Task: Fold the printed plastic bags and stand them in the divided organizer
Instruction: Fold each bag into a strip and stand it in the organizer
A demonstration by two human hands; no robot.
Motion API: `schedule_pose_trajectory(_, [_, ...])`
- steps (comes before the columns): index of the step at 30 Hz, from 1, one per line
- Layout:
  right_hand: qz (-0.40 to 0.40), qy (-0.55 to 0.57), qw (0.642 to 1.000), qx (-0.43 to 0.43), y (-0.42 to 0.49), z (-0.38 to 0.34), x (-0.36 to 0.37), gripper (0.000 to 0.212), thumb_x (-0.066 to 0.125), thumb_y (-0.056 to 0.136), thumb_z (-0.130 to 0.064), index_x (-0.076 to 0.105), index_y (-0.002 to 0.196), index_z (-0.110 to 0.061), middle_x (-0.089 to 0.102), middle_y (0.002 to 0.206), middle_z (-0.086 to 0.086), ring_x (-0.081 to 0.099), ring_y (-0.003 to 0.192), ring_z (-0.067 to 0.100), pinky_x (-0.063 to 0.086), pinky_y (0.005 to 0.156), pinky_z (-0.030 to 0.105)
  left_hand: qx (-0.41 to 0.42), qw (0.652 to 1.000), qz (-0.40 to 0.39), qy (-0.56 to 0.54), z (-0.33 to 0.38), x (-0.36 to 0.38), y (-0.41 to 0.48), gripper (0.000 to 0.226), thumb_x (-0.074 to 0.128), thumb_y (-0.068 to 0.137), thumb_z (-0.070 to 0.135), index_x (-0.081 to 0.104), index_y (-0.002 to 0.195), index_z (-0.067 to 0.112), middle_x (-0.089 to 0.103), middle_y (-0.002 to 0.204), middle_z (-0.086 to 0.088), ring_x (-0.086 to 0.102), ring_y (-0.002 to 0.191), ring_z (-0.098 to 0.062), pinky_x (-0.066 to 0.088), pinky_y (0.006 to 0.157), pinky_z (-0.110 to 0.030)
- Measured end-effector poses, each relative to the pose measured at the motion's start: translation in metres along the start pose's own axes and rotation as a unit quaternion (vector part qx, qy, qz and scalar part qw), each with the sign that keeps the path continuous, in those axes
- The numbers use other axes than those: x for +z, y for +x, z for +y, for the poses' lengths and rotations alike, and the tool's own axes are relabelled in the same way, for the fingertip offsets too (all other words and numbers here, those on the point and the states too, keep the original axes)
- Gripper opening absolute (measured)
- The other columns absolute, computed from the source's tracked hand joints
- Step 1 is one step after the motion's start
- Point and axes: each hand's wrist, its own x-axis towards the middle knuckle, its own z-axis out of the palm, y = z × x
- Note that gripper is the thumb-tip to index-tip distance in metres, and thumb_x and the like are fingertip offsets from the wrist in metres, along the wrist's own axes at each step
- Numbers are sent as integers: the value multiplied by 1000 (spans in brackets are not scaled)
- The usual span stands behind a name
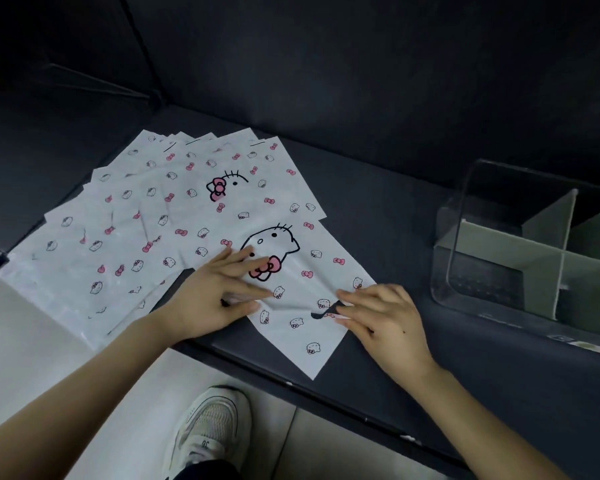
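One bag [312, 271], white with small cat faces and pink bows, lies slantwise on the dark surface [378, 202] right in front of the person, its near corner close to the surface's front edge. The left hand [219, 292] lies flat on the bag's left part, fingers spread and nearly straight, pressing down beside the big printed bow; the plastic wrinkles at the fingertips. The right hand [385, 317] rests on the bag's right edge by a dark slot, fingers together and almost straight. I cannot tell whether its thumb nips the edge from below.

The other bags [118, 244] lie fanned out flat to the left and behind, overlapping one another. The clear organizer [499, 244] stands well apart on the right, its compartments split by pale dividers. Below, a white shoe [212, 427] stands on the pale floor [32, 341].
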Motion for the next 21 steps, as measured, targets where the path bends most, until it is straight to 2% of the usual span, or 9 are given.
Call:
schedule_pose_trajectory(3, [-3, 31, 998, 60, -2, -14, -14, 31, 58, 88, -40, 76, 71, -22, 70, 68, -14, 61, 60, 8, 48, 66, 25, -6, 1000, 24, -6, 12, 4, 0, 35, 56, 83, 42, 71, 110, 26, 58, 133, 6, 37, 135, -10, 15, 118, -25])
schedule_pose_trajectory(6, [-74, 102, 970, 207, 7, -30, -39, 39, 64, 87, -43, 67, 62, -12, 44, 44, -10, 42, 44, 0, 39, 51, 18, -36, 990, 26, -136, 31, -2, -5, 45, 55, 86, 56, 69, 116, 24, 61, 128, 13, 40, 134, -5, 15, 117, -23])
schedule_pose_trajectory(10, [-189, 328, 849, 368, 29, -25, -71, 50, 73, 79, -43, 63, 70, 6, 41, 59, 7, 33, 57, 15, 25, 54, 27, -82, 954, -48, -285, 47, -11, -11, 53, 60, 81, 61, 56, 128, 37, 56, 133, 19, 38, 136, -2, 16, 117, -23])
schedule_pose_trajectory(12, [-221, 391, 793, 412, 44, -24, -85, 39, 76, 78, -35, 68, 65, 1, 54, 60, 4, 45, 55, 13, 31, 54, 24, -98, 961, -55, -253, 51, -8, -10, 52, 66, 74, 57, 53, 124, 52, 57, 130, 25, 42, 130, 5, 19, 116, -20])
schedule_pose_trajectory(14, [-238, 429, 759, 427, 58, -25, -96, 26, 72, 83, -22, 71, 59, -11, 65, 59, -1, 56, 51, 5, 40, 49, 17, -110, 966, -15, -233, 57, -1, -5, 29, 63, 74, 62, 59, 103, 65, 69, 105, 22, 54, 109, 11, 21, 112, -12])
schedule_pose_trajectory(15, [-238, 432, 762, 419, 63, -27, -100, 25, 70, 84, -22, 72, 60, -15, 67, 60, 0, 58, 53, 4, 41, 51, 15, -115, 967, 6, -227, 60, 1, -4, 14, 58, 77, 68, 62, 89, 63, 70, 86, 14, 54, 88, 7, 23, 109, -9])
schedule_pose_trajectory(17, [-225, 411, 803, 369, 66, -29, -105, 26, 63, 84, -36, 75, 73, -16, 73, 76, 4, 62, 70, 6, 46, 65, 17, -137, 961, 38, -237, 59, 4, -7, 34, 51, 79, 71, 67, 77, 42, 63, 73, 6, 44, 109, 11, 28, 102, -5])
schedule_pose_trajectory(18, [-210, 409, 818, 345, 63, -29, -107, 32, 58, 83, -44, 76, 83, -17, 74, 88, 3, 64, 82, 5, 48, 77, 20, -145, 960, 38, -238, 58, 3, -11, 40, 52, 81, 67, 68, 81, 31, 66, 78, 0, 54, 98, 9, 33, 96, -5])
schedule_pose_trajectory(21, [-198, 483, 798, 303, 47, -19, -108, 57, 47, 82, -69, 69, 115, -27, 67, 121, -8, 55, 120, 4, 36, 106, 33, -202, 933, 62, -292, 58, -2, -19, 18, 58, 95, 24, 72, 86, 23, 70, 86, -8, 58, 80, -8, 45, 73, -20])
